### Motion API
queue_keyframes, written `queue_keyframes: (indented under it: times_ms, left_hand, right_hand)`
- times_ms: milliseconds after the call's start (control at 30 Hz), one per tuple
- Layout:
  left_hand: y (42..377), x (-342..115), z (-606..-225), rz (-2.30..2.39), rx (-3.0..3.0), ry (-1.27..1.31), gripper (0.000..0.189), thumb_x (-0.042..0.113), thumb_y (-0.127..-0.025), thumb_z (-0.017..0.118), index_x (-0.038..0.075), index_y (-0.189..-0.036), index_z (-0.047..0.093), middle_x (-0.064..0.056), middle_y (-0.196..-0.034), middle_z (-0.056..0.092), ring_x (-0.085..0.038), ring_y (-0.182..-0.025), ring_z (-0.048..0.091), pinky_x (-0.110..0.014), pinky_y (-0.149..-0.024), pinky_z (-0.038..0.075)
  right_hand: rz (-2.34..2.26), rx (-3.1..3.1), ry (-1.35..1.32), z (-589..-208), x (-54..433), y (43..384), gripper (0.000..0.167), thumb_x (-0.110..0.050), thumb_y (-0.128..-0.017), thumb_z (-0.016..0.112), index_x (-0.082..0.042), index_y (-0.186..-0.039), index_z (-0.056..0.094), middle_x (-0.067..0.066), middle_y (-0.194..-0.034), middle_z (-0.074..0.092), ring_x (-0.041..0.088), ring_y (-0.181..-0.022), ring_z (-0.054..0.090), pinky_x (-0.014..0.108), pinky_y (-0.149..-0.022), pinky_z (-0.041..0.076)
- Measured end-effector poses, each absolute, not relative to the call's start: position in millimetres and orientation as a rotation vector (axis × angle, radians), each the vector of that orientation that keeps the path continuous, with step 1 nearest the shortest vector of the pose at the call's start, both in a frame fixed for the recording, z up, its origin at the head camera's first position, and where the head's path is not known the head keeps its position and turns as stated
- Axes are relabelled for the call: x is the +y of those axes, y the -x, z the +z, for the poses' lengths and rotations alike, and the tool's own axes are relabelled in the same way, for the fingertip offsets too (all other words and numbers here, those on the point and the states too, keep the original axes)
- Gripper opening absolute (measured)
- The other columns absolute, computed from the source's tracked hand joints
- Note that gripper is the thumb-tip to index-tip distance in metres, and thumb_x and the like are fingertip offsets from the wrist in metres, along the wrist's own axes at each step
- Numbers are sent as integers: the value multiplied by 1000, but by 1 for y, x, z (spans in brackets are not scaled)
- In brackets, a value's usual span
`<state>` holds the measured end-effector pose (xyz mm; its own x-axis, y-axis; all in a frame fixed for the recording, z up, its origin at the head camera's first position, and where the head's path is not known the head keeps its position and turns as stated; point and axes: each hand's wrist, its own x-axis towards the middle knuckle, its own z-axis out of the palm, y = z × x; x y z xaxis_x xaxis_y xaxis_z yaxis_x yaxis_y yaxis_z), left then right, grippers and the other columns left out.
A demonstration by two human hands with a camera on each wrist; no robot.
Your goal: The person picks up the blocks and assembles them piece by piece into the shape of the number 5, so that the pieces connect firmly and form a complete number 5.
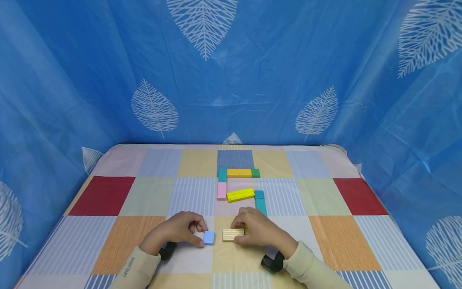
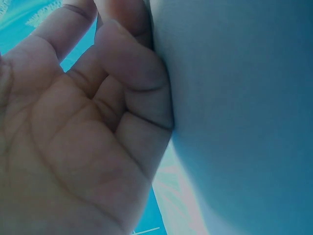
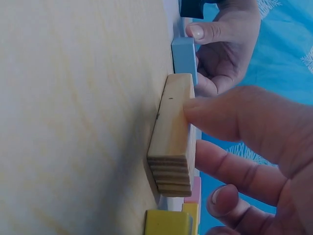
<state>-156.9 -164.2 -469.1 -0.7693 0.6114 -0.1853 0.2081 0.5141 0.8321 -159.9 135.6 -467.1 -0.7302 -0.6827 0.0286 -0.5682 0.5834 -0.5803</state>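
My left hand pinches a light blue block between thumb and fingers, low on the patchwork cloth. A short gap to its right, my right hand holds a plain wooden block with visible grain. In the right wrist view the right thumb lies on one side of this wooden block, and the index finger is at the other side. The left hand grips the blue block beyond it. A yellow block sits near the wooden one; the right hand mostly hides it in the head view.
Farther back, a teal block, an orange-yellow block, a green block and a pink block form an angled line. Yellow blocks lie slanted beside teal blocks. A blue leaf-patterned curtain surrounds the table.
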Motion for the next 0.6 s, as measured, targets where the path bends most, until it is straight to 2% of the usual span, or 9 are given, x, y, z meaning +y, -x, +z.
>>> queue_keyframes:
  times_ms: [600]
  left_hand:
    - [156,-164,-469,1191,2285,-666,26,10,-81,95,10,-97,74,7,-86,61,-6,-73,48,-24,-68,43]
  right_hand:
    - [-848,2659,1043,-466,137,161,20,-14,-86,89,-9,-103,82,-10,-82,54,2,-75,40,25,-74,37]
